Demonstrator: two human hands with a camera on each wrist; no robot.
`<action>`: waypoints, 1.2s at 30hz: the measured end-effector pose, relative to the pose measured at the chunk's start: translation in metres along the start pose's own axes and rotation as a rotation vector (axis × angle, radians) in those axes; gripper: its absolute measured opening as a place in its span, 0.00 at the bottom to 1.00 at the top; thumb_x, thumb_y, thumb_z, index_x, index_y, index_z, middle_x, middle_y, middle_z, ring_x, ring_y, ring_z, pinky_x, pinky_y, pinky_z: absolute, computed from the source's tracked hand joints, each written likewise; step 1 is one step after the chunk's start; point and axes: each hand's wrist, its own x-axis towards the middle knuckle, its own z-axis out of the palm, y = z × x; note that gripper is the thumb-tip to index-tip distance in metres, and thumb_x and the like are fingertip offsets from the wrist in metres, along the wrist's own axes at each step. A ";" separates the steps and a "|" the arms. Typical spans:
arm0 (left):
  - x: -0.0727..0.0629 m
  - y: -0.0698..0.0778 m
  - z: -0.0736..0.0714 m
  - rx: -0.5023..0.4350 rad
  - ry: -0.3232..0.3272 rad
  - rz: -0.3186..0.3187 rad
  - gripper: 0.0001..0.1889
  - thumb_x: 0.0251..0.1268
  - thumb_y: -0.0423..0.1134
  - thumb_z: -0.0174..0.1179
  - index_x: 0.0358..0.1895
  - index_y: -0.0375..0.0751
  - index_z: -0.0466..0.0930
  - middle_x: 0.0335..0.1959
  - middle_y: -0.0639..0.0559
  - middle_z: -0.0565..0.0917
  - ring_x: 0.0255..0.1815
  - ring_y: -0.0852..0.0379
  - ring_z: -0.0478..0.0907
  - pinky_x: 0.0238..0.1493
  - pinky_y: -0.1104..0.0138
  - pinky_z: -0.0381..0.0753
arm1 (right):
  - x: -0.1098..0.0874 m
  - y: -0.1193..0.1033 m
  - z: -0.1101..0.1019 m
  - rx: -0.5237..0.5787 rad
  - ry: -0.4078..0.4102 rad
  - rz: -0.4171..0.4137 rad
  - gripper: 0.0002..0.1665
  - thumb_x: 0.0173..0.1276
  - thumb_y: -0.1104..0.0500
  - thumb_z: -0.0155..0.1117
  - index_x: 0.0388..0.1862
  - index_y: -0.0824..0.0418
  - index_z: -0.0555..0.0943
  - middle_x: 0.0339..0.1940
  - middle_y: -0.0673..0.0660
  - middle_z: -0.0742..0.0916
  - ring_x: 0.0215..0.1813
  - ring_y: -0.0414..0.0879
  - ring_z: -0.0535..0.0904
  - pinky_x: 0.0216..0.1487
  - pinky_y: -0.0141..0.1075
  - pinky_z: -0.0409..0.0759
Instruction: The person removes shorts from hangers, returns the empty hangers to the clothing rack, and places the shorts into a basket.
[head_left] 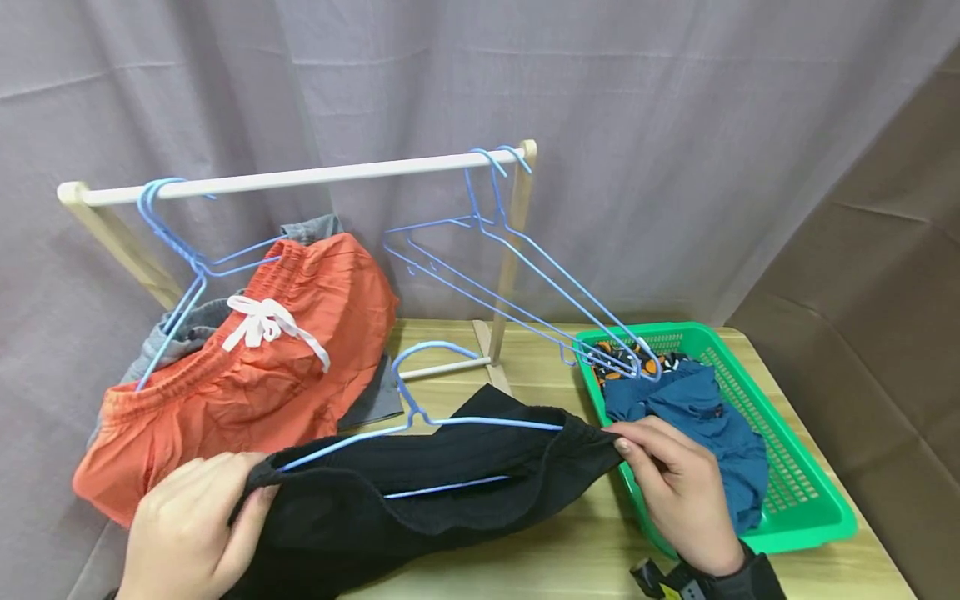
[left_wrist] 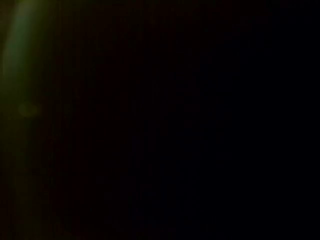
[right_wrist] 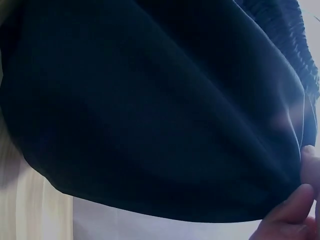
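A pair of black shorts [head_left: 330,525] is stretched sideways between the two hands, its waist opening facing up. My left hand [head_left: 191,521] pinches the left end of the waistband, thumb on the near side. At the right end, my right hand [head_left: 678,483] pinches the waistband between thumb and fingers. A blue hanger [head_left: 412,408] sits inside the opening, hook up, with its lower bar partly hidden by cloth. The right wrist view has the dark cloth [right_wrist: 150,110] filling most of it, with fingertips [right_wrist: 292,207] gripping its corner. The left wrist view is almost wholly dark.
Behind stands a rack with a white rail [head_left: 315,176]. Orange shorts [head_left: 300,333] and a grey garment [head_left: 202,325] hang at its left; two bare blue hangers [head_left: 517,242] hang at its right. A green basket [head_left: 806,483] at right holds a teal garment [head_left: 693,408] and patterned cloth.
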 end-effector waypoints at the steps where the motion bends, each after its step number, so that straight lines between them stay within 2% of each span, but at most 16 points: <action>1: 0.000 0.001 0.003 -0.006 -0.016 0.002 0.26 0.90 0.52 0.48 0.36 0.37 0.85 0.29 0.51 0.85 0.25 0.47 0.81 0.36 0.55 0.75 | 0.000 0.000 0.000 0.001 -0.004 0.005 0.24 0.69 0.79 0.72 0.52 0.54 0.92 0.41 0.44 0.88 0.31 0.35 0.73 0.31 0.27 0.69; 5: 0.002 0.008 0.015 -0.030 -0.055 0.003 0.25 0.91 0.52 0.47 0.39 0.38 0.85 0.31 0.54 0.85 0.28 0.50 0.83 0.37 0.56 0.77 | -0.003 0.000 0.000 0.006 -0.021 0.018 0.24 0.70 0.78 0.73 0.53 0.52 0.93 0.41 0.44 0.88 0.32 0.35 0.73 0.32 0.28 0.69; 8: 0.003 0.014 0.022 -0.038 -0.059 -0.005 0.24 0.92 0.51 0.46 0.40 0.39 0.84 0.29 0.55 0.84 0.27 0.51 0.83 0.33 0.56 0.77 | -0.004 0.000 0.000 -0.001 -0.021 0.023 0.24 0.70 0.77 0.73 0.54 0.51 0.93 0.41 0.43 0.88 0.30 0.35 0.72 0.31 0.27 0.69; 15: 0.001 0.018 0.029 -0.018 -0.133 -0.036 0.23 0.92 0.51 0.45 0.42 0.40 0.83 0.29 0.56 0.83 0.24 0.52 0.82 0.27 0.56 0.78 | -0.007 0.000 0.004 -0.022 -0.003 0.016 0.24 0.70 0.77 0.74 0.54 0.52 0.93 0.41 0.43 0.88 0.29 0.34 0.72 0.30 0.26 0.69; 21: 0.003 0.020 0.034 -0.042 -0.089 -0.015 0.23 0.92 0.51 0.47 0.43 0.39 0.84 0.26 0.57 0.82 0.21 0.54 0.80 0.23 0.59 0.76 | -0.007 -0.003 0.004 -0.075 0.032 -0.023 0.25 0.65 0.74 0.79 0.58 0.55 0.92 0.50 0.49 0.88 0.27 0.32 0.69 0.29 0.27 0.69; 23: 0.004 0.020 0.035 -0.045 -0.075 -0.009 0.23 0.92 0.51 0.47 0.42 0.39 0.84 0.26 0.56 0.82 0.20 0.54 0.80 0.22 0.58 0.76 | -0.006 -0.005 0.004 -0.072 0.038 -0.054 0.23 0.67 0.70 0.80 0.59 0.55 0.92 0.53 0.51 0.87 0.27 0.32 0.69 0.29 0.26 0.69; 26: 0.007 0.022 0.035 -0.040 -0.070 -0.009 0.23 0.92 0.51 0.47 0.42 0.38 0.84 0.26 0.56 0.82 0.20 0.54 0.79 0.22 0.58 0.76 | -0.002 -0.007 0.005 -0.054 0.039 -0.113 0.15 0.77 0.56 0.77 0.60 0.55 0.92 0.54 0.51 0.87 0.35 0.35 0.78 0.34 0.26 0.73; 27: 0.007 0.022 0.035 -0.037 -0.074 -0.010 0.23 0.92 0.51 0.46 0.41 0.38 0.84 0.26 0.56 0.82 0.20 0.54 0.79 0.22 0.58 0.75 | -0.001 -0.007 0.006 -0.049 0.039 -0.133 0.15 0.80 0.51 0.74 0.59 0.55 0.92 0.54 0.50 0.88 0.39 0.37 0.80 0.37 0.26 0.75; 30: 0.008 0.022 0.034 -0.040 -0.080 -0.005 0.23 0.92 0.50 0.47 0.41 0.39 0.84 0.26 0.57 0.81 0.20 0.55 0.79 0.22 0.58 0.76 | 0.003 -0.009 0.010 -0.043 0.043 -0.181 0.24 0.84 0.40 0.64 0.58 0.56 0.93 0.51 0.49 0.88 0.48 0.41 0.84 0.45 0.26 0.76; 32: 0.009 0.023 0.034 -0.048 -0.077 0.002 0.23 0.91 0.50 0.47 0.41 0.39 0.84 0.26 0.57 0.81 0.20 0.54 0.79 0.22 0.57 0.76 | 0.005 -0.011 0.011 -0.043 0.043 -0.192 0.25 0.85 0.39 0.62 0.56 0.56 0.93 0.49 0.48 0.87 0.49 0.41 0.83 0.48 0.26 0.76; 36: 0.011 0.023 0.034 -0.058 -0.064 0.007 0.23 0.91 0.50 0.48 0.41 0.39 0.84 0.28 0.55 0.83 0.23 0.53 0.82 0.24 0.56 0.78 | 0.009 -0.013 0.011 -0.044 0.043 -0.199 0.24 0.85 0.40 0.63 0.53 0.57 0.94 0.45 0.48 0.87 0.46 0.41 0.82 0.45 0.27 0.75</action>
